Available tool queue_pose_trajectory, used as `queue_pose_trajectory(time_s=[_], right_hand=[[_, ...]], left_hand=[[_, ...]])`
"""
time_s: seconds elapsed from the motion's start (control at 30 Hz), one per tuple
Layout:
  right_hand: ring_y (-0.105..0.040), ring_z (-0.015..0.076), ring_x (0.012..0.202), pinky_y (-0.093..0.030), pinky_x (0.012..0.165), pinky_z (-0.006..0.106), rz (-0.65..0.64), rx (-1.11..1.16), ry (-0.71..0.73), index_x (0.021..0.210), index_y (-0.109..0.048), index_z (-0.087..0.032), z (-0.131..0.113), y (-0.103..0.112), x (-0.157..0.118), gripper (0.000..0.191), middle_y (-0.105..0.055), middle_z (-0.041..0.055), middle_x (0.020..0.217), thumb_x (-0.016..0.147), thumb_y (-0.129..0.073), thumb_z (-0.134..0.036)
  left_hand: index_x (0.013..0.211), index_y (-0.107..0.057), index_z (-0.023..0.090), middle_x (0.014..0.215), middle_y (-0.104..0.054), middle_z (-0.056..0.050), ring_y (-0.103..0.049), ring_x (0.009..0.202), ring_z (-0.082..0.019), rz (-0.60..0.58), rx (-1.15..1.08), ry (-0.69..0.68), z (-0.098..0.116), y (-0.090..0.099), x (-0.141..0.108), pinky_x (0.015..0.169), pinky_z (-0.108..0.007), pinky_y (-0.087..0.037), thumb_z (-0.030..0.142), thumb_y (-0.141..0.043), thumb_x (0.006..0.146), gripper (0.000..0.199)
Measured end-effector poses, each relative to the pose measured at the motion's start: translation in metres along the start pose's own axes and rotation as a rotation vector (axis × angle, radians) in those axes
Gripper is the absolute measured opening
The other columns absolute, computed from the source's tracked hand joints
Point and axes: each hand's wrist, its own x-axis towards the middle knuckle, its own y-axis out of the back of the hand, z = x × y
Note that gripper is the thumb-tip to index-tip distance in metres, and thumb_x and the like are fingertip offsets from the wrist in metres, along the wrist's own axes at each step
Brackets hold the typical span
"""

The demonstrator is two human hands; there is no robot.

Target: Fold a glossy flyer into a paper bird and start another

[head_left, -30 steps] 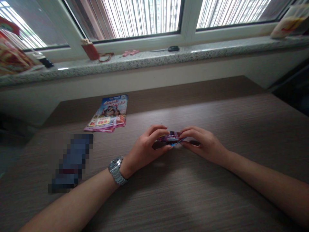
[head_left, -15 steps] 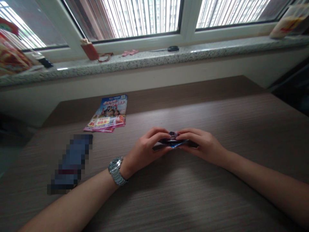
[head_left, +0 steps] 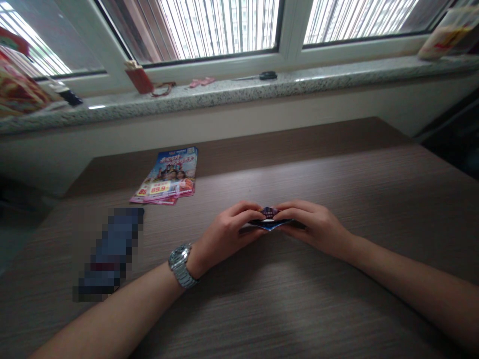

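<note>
Between my two hands is a small folded paper (head_left: 270, 226), glossy and printed in dark blue and purple, with a pointed lower edge toward me. My left hand (head_left: 234, 227), with a metal watch (head_left: 182, 264) on its wrist, pinches the left side of the paper. On the other side, my right hand (head_left: 310, 224) grips the right part, fingers on top and thumb below. Both sets of fingertips nearly meet at the middle and cover much of the paper, so its full shape is hidden.
A stack of colourful flyers (head_left: 168, 174) lies at the back left of the brown table (head_left: 299, 309). Nearer me is a pixelated dark flat object (head_left: 112, 249). On the granite sill (head_left: 224, 92) are a red case (head_left: 139, 80), pink pieces (head_left: 202, 82) and a black-handled tool (head_left: 268, 75).
The folded paper has opened slightly and its front point shows more clearly. My fingers have shifted a little toward me; both hands keep their grip.
</note>
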Motion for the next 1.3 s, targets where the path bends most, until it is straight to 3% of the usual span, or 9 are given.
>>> queue_pose_trajectory(time_s=[0.3,0.67,1.03,1.3], right_hand=[[-0.074,0.021,0.1,-0.06,0.086,0.034,0.047,0.012,-0.029,0.113,-0.063,-0.024,0.0,-0.005,-0.002,0.017,-0.076,0.0074,0.11,0.096,-0.067,-0.024],[-0.071,0.0136,0.074,-0.055,0.068,0.022,0.051,0.13,-0.275,0.104,-0.064,-0.024,-0.008,-0.007,0.001,0.015,-0.075,-0.0012,0.088,0.092,-0.072,-0.024],[-0.074,0.0159,0.094,-0.056,0.083,0.025,0.032,0.307,-0.425,0.113,-0.065,-0.025,-0.011,-0.012,0.006,0.026,-0.078,-0.0008,0.102,0.089,-0.074,-0.025],[-0.072,0.0153,0.083,-0.054,0.075,0.024,-0.037,0.307,-0.444,0.103,-0.072,-0.022,-0.013,-0.009,0.011,0.013,-0.078,-0.0006,0.093,0.091,-0.072,-0.028]], left_hand=[[0.121,-0.06,0.02,0.11,-0.07,-0.005,-0.069,0.097,-0.015,0.02,-0.011,0.039,0.003,-0.001,0.0,0.086,-0.027,-0.058,0.018,-0.072,0.092,0.031],[0.114,-0.067,0.02,0.103,-0.072,-0.002,-0.069,0.091,-0.012,0.028,-0.013,0.131,0.005,-0.001,0.002,0.082,-0.023,-0.054,0.016,-0.072,0.092,0.022],[0.103,-0.071,0.019,0.095,-0.075,0.001,-0.07,0.084,-0.011,0.07,-0.122,0.23,0.007,-0.004,0.004,0.076,-0.02,-0.053,0.018,-0.073,0.092,0.011],[0.102,-0.072,0.021,0.093,-0.074,0.001,-0.069,0.081,-0.01,0.058,-0.127,0.252,0.004,-0.005,0.001,0.074,-0.02,-0.053,0.023,-0.072,0.093,0.009]])
